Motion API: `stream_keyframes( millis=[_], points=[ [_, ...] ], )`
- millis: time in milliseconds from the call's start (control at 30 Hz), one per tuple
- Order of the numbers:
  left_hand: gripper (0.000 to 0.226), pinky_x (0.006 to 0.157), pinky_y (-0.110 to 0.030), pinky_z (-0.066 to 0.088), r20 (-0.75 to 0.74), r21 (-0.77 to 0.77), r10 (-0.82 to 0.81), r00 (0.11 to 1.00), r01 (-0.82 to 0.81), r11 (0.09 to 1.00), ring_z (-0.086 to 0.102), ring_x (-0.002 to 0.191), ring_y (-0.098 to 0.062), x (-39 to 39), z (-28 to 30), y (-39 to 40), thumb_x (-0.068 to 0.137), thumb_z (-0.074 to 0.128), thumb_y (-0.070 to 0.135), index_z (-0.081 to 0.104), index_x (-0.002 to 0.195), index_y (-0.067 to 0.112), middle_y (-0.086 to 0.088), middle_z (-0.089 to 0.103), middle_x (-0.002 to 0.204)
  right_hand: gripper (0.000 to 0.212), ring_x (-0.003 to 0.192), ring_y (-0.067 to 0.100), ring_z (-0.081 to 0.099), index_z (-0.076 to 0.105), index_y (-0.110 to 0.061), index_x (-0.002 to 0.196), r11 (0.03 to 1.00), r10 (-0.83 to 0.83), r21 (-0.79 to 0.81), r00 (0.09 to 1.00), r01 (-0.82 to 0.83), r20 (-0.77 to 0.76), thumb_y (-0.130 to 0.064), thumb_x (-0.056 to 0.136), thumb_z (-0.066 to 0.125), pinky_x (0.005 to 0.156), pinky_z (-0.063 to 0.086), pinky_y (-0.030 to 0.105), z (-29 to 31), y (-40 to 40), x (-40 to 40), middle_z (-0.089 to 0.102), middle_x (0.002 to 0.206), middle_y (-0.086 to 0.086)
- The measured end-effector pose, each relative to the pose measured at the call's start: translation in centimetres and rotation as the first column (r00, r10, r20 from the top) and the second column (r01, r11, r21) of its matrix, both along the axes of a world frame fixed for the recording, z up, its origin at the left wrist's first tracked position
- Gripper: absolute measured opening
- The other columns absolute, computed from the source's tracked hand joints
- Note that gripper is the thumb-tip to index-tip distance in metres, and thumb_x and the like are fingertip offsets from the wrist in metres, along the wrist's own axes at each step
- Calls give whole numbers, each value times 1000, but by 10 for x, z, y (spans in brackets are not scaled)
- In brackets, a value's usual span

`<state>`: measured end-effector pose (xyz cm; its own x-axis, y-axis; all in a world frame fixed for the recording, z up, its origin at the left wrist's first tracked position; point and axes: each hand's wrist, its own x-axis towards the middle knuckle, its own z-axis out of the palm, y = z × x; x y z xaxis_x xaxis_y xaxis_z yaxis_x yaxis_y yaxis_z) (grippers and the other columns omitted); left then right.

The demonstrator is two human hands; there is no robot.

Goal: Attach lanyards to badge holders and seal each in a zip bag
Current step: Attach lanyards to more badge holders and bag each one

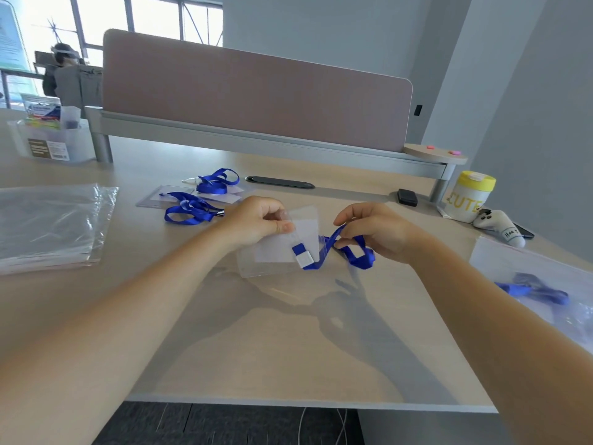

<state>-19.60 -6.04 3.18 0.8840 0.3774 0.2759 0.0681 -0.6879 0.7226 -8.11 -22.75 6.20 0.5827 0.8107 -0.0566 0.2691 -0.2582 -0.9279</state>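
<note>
Plastic zip bags (48, 223) are stacked flat at the far left of the wooden desk (272, 332). Just right of them, toward the divider, two spare blue lanyards (199, 200) are coiled on clear badge holders (154, 197). At the centre, a clear badge holder (276, 248) is held above the desk, pinched at its upper edge between the thumb and curled fingers of the left hand (256, 220). A blue lanyard (346, 248) is clipped to that holder by its white end piece (305, 259), and its ribbon is pinched in a loop by the curled fingers of the right hand (375, 232). Further right, a yellow-lidded cup (468, 195) is seen near the divider post. At the right edge, a bagged lanyard (539, 292) is lying on the desk.
</note>
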Motion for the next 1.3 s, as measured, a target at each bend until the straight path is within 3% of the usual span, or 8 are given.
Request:
stream_keyframes(
  millis=[300, 433, 600, 733, 833, 933, 1100, 1300],
  points=[
    [25, 88, -35, 29, -115, 129, 20, 993, -5, 992, 45, 87, -17, -2, -3, -2, 82, 62, 28, 49, 61, 29, 14, 51, 69, 24, 39, 9, 47, 59, -5, 78, 998, 54, 22, 989, -52, -138, 12, 84, 43, 46, 45, 17, 3, 4, 1, 56, 59, 8],
    [26, 78, -28, 31, -113, 151, 40, 993, -22, 988, 45, 87, -15, -5, -3, 2, 83, 62, 28, 49, 61, 30, 14, 51, 69, 25, 43, 9, 44, 64, -4, 78, 997, 77, -12, 986, -80, -145, 11, 85, 46, 48, 46, 17, 4, 0, 5, 58, 62, 8],
    [24, 70, -24, 33, -97, 138, 45, 994, -31, 990, 47, 87, -15, -7, -2, 5, 83, 63, 28, 50, 63, 32, 15, 52, 72, 22, 46, 7, 47, 66, -8, 74, 1000, -14, -24, 999, 15, 37, 7, 84, 53, 49, 47, 13, 3, 1, 5, 66, 58, 1],
    [26, 90, -37, 36, -132, 144, 5, 991, 14, 990, 46, 90, -18, -2, -2, -1, 81, 64, 29, 49, 61, 32, 16, 51, 71, 10, 63, 12, 55, 65, -7, 83, 990, -111, -57, 956, 131, 270, 1, 81, 60, 59, 50, 15, -1, 12, 1, 63, 69, 1],
    [24, 90, -36, 31, -195, 240, -5, 981, 53, 969, 42, 89, -14, 1, 2, -9, 83, 62, 31, 49, 63, 28, 16, 49, 67, 12, 57, 11, 52, 62, -11, 71, 987, -143, -32, 955, 156, 259, -2, 79, 64, 52, 49, 11, -1, 18, -2, 61, 68, 2],
    [11, 84, -28, 20, -223, 360, 25, 975, 58, 931, 34, 86, -11, 3, 7, -17, 86, 58, 33, 59, 85, 22, 16, 44, 66, 16, 53, 12, 46, 60, -10, 66, 988, -145, -13, 970, 151, 197, -2, 79, 63, 46, 47, 13, 1, 21, -6, 60, 67, 5],
    [19, 95, -31, 26, -259, 558, 92, 961, 71, 827, 49, 100, -17, 9, 11, -22, 86, 55, 38, 63, 95, 22, 7, 60, 91, 18, 50, 12, 37, 60, -8, 68, 994, -99, 65, 988, 92, 121, 4, 81, 57, 49, 38, 20, 7, 23, -13, 58, 65, 7],
    [25, 71, -28, 32, -105, 599, 262, 959, -150, 786, 54, 104, -26, 10, 12, -20, 88, 52, 38, 59, 108, 24, -3, 64, 110, 24, 49, 12, 43, 61, -11, 72, 989, -75, 132, 990, 60, 117, 7, 84, 50, 41, 38, 15, 7, 23, -16, 53, 63, 8]
  ],
)
